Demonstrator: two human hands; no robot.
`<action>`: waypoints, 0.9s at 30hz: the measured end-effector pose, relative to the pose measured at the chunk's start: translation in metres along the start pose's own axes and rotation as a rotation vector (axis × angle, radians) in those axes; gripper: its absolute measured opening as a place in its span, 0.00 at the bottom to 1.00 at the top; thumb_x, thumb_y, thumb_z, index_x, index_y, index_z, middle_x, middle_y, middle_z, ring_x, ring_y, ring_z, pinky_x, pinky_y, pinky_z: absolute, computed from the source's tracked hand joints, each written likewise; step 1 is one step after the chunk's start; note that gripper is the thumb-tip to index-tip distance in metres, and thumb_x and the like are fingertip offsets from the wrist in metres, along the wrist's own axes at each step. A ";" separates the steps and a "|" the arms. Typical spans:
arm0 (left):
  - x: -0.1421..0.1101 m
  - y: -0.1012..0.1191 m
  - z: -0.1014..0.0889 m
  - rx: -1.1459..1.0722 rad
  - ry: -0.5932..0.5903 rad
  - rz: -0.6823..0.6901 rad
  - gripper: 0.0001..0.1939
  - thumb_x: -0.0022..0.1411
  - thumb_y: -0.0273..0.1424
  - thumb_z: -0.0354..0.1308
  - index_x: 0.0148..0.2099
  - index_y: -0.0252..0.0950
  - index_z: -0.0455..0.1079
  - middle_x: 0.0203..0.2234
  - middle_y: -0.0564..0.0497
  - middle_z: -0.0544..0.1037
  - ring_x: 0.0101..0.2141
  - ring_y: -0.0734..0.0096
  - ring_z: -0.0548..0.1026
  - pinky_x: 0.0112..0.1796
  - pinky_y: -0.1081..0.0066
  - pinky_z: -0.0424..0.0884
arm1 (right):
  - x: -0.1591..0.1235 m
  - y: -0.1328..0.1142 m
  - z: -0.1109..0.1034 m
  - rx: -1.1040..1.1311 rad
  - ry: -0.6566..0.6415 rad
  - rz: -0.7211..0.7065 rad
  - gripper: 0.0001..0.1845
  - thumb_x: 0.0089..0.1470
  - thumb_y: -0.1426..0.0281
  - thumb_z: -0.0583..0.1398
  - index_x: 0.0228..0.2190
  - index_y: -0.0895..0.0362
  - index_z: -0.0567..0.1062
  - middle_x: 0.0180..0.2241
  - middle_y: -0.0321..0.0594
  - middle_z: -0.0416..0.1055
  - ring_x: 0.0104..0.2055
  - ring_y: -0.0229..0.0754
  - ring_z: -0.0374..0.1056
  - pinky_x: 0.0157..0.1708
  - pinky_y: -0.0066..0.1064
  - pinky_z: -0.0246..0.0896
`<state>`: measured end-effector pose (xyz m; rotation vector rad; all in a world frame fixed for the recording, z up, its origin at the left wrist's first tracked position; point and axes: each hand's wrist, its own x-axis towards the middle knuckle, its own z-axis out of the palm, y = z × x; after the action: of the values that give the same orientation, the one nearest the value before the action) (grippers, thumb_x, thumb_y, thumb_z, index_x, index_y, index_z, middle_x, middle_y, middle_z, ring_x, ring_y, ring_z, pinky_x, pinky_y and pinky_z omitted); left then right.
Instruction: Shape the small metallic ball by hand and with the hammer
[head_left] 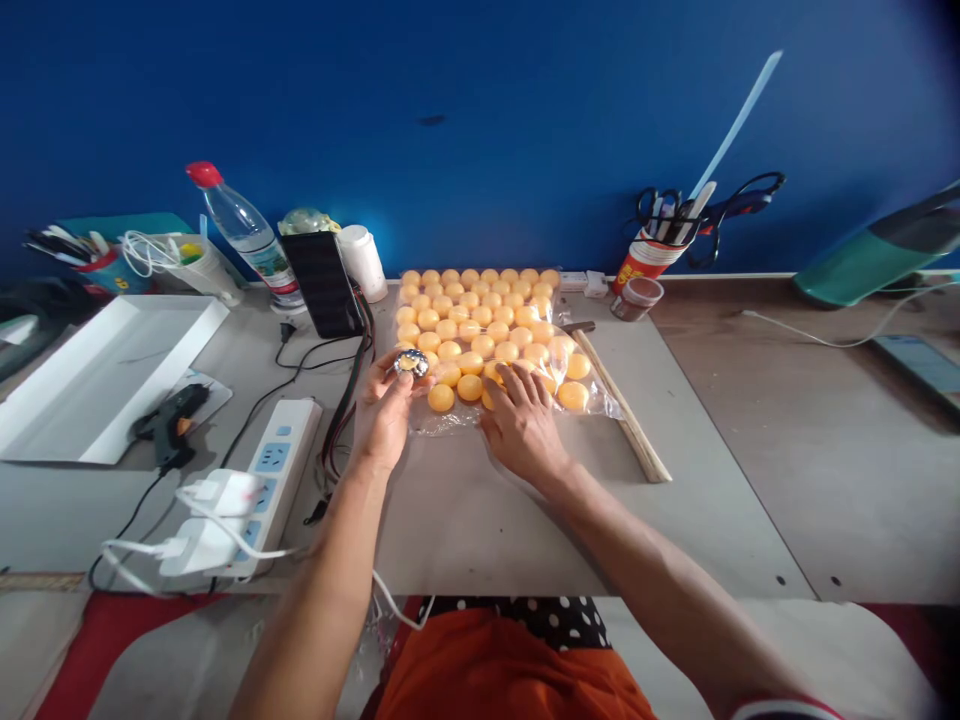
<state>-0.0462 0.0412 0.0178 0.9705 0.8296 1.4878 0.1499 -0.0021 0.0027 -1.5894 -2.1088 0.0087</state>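
Note:
My left hand [386,415] is closed around a small, shiny silver round piece [411,362] with a yellowish middle; its exact kind is unclear. Rows of yellow-orange balls [470,387] lie in clear plastic wrapping [439,425] on the table in front of me. Over the near rows, my right hand [523,415] rests with its fingers stretched apart, touching the balls or the plastic. The balls under its palm and fingertips are partly hidden. At the right of the balls lies a hammer with a wooden handle [626,415].
To the left are a power strip [289,460] with plugged chargers, a glue gun [172,425], a white box lid [112,375], cables and an upright phone [322,285]. A bottle [251,235] stands behind. At the back right are a cup of tools [649,258] and a green bottle [862,255].

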 end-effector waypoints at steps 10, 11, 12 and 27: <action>0.000 -0.003 0.001 -0.055 -0.009 -0.077 0.18 0.54 0.33 0.63 0.49 0.42 0.72 0.36 0.51 0.78 0.32 0.70 0.76 0.37 0.66 0.73 | 0.004 0.005 0.002 -0.043 -0.024 0.061 0.28 0.57 0.65 0.59 0.57 0.61 0.68 0.58 0.57 0.64 0.60 0.61 0.56 0.61 0.54 0.48; 0.000 -0.003 0.001 -0.051 -0.007 -0.086 0.18 0.54 0.34 0.63 0.48 0.42 0.72 0.36 0.51 0.77 0.31 0.71 0.75 0.36 0.67 0.73 | 0.004 0.003 0.002 -0.051 -0.030 0.055 0.28 0.57 0.65 0.59 0.57 0.61 0.68 0.58 0.57 0.63 0.61 0.61 0.55 0.61 0.54 0.48; -0.001 -0.003 0.001 -0.042 0.001 -0.086 0.17 0.54 0.34 0.64 0.48 0.42 0.71 0.36 0.51 0.77 0.30 0.72 0.74 0.36 0.68 0.72 | 0.003 0.002 0.002 -0.058 -0.034 0.051 0.28 0.57 0.65 0.59 0.57 0.61 0.68 0.59 0.57 0.63 0.61 0.62 0.55 0.61 0.55 0.48; -0.006 -0.008 0.002 0.166 -0.026 -0.084 0.19 0.56 0.41 0.67 0.44 0.37 0.68 0.32 0.53 0.74 0.25 0.80 0.68 0.33 0.73 0.66 | 0.008 0.002 0.007 -0.032 -0.028 0.068 0.31 0.58 0.62 0.59 0.59 0.62 0.66 0.59 0.59 0.63 0.61 0.64 0.54 0.61 0.57 0.47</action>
<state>-0.0406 0.0360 0.0110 1.0622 0.9754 1.3475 0.1471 0.0076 -0.0007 -1.6889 -2.0847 0.0206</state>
